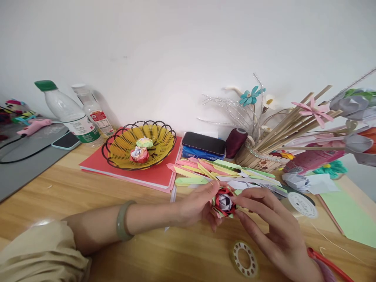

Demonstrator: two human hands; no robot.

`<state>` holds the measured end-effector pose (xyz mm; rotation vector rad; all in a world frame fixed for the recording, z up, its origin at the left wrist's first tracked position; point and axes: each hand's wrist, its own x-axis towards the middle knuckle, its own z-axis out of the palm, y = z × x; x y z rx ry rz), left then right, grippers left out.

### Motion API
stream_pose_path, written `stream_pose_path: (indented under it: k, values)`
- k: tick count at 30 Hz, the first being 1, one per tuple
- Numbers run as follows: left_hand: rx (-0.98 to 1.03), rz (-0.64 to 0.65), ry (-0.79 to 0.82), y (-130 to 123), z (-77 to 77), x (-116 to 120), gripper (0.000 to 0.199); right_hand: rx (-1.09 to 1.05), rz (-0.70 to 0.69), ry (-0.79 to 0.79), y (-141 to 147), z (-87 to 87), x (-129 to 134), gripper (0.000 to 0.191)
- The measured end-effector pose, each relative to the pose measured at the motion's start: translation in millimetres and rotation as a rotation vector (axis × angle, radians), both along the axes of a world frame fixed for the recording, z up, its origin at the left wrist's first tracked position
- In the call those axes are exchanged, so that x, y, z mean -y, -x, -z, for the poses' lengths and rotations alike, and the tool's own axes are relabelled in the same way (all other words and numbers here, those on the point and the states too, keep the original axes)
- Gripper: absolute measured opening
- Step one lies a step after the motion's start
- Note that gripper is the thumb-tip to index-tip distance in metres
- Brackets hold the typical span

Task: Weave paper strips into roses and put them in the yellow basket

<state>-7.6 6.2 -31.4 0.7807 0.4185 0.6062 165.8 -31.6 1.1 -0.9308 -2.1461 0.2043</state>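
A folded paper flower (225,201), with a white centre, red petals and green and pink outer tips, is held above the wooden table. My left hand (197,203) is closed around its left side and underside, the thumb along the top edge. At its right side, the fingertips of my right hand (272,227) pinch the petals. Just behind lie many folded paper strips (226,172) in pink, yellow, green and white. Below the flower, a roll of clear tape (244,259) lies flat on the table.
A yellow basket (164,135) with two paper flowers rests on red paper (96,158). Bottles (63,105), a phone (66,140) and a glue gun (37,127) are left. Behind sit a black case (203,143), a thread spool (235,141) and a stick-filled holder (255,156); a white-labelled spool (302,204) stands right.
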Motion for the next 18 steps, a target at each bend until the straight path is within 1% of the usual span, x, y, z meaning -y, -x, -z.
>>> stream_pose_path:
  k: [4,6,9,11,14,18]
  values:
    - [-0.005,0.04,-0.001,-0.4,3.0,-0.6,0.05,0.036,-0.017,-0.023,0.6,-0.4,-2.7,0.026]
    - [0.042,0.048,0.026,0.1,4.0,-1.8,0.055,0.032,0.016,-0.024,0.0,-0.7,-3.9,0.022]
    - [0.132,0.033,0.08,2.3,2.2,-3.8,0.054,0.011,0.084,-0.01,-1.1,-0.7,-5.0,0.016]
    - [0.15,0.023,0.083,3.8,-0.5,-4.6,0.055,-0.007,0.115,0.009,-1.3,-0.5,-5.1,0.013]
    - [0.106,0.033,0.047,4.3,-3.8,-4.2,0.059,-0.029,0.131,0.035,-0.3,0.1,-4.4,0.009]
    - [0.026,0.011,-0.011,1.6,-2.5,-1.2,0.065,-0.04,0.093,0.078,1.7,-0.2,-2.3,0.008]
